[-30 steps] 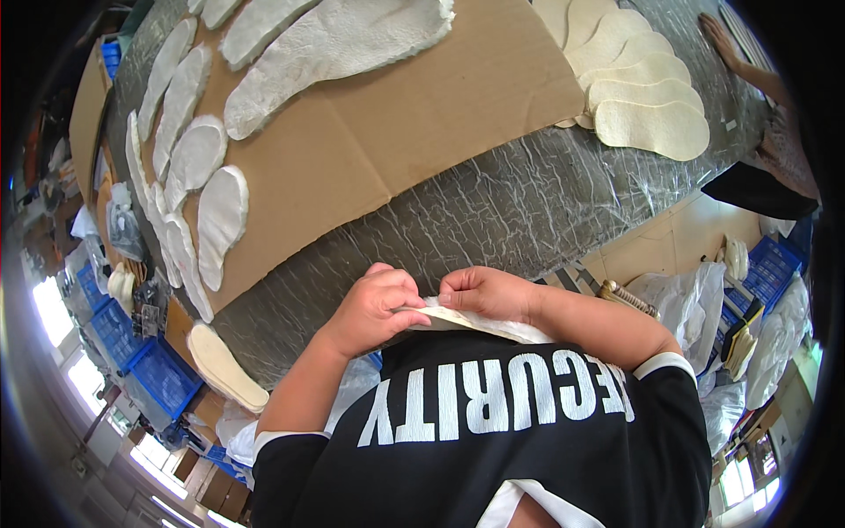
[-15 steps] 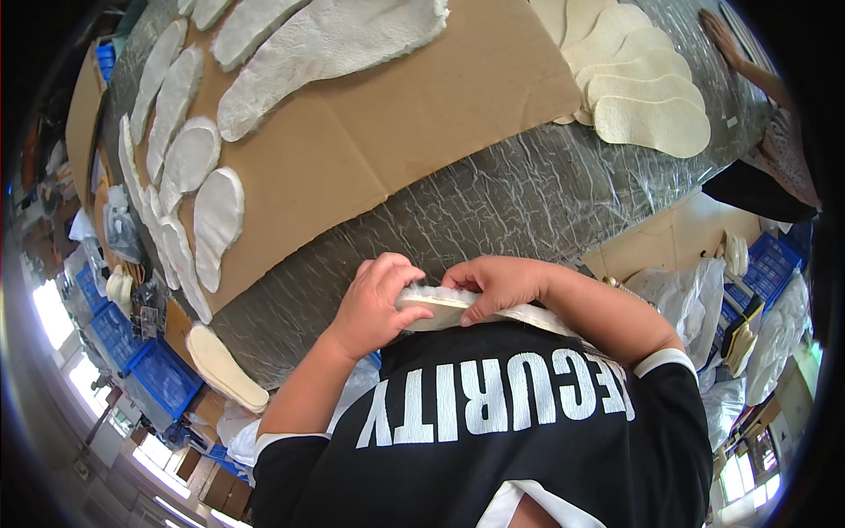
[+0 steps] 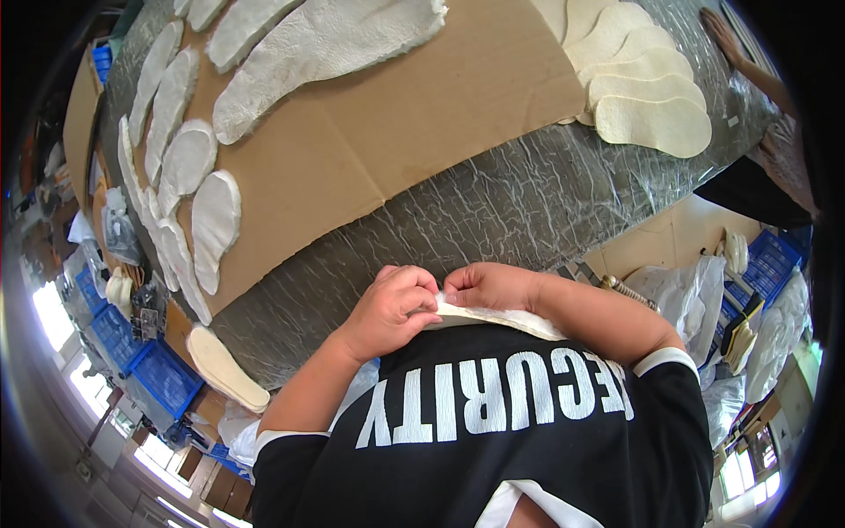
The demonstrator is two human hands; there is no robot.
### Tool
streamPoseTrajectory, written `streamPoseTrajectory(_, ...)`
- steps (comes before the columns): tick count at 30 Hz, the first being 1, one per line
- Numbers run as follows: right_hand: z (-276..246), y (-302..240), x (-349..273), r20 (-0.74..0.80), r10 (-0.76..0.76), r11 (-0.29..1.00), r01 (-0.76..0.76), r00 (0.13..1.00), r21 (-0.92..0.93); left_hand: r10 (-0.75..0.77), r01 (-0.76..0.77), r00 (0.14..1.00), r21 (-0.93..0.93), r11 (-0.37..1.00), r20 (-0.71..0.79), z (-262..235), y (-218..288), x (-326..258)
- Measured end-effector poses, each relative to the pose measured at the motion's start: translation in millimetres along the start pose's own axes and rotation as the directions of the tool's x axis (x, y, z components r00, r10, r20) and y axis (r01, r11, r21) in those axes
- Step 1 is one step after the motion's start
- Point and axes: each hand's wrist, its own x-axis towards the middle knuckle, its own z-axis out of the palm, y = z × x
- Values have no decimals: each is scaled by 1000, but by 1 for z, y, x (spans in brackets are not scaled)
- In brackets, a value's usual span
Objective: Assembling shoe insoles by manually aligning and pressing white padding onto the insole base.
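Note:
Close to my body I hold a cream, fleece-lined insole [image 3: 506, 320], seen nearly edge-on, its white fleece upward. My left hand [image 3: 394, 310] is closed round one end, thumb on the near side. My right hand [image 3: 493, 287] pinches the white fleece at the same end, its fingertips almost meeting those of the left hand. The insole's rest runs under my right wrist against my black shirt. What lies between the fingertips is partly hidden.
A plastic-covered table [image 3: 493, 198] carries a brown cardboard sheet [image 3: 352, 158] with several white fleece pieces [image 3: 216, 220]. Cream insoles [image 3: 651, 119] fan out at the far right, near another person's hand [image 3: 722, 37]. More insoles [image 3: 227, 370] lie at the table's left edge.
My left hand has moved slightly right along the insole and now covers its end. My right hand has shifted from gripping its middle to pinching fleece beside my left hand.

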Motion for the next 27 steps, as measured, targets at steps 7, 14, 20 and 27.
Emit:
streamPoseTrajectory(7,3,-2,-5,-77,-50,991,40,996,-131,-43,34,996,-98,995,-83,9,3,-2)
streamPoseTrajectory(14,1,0,-4,-99,-46,989,31,994,-142,-78,71,993,-82,994,-92,13,-1,-1)
streamPoseTrajectory(20,-3,8,-2,-135,-149,984,133,979,-121,-182,164,981,-205,965,-72,14,-3,-2)
streamPoseTrajectory(27,-16,-26,-29,74,-117,974,129,990,-188,-270,237,961,-341,910,-54,14,-4,-2)
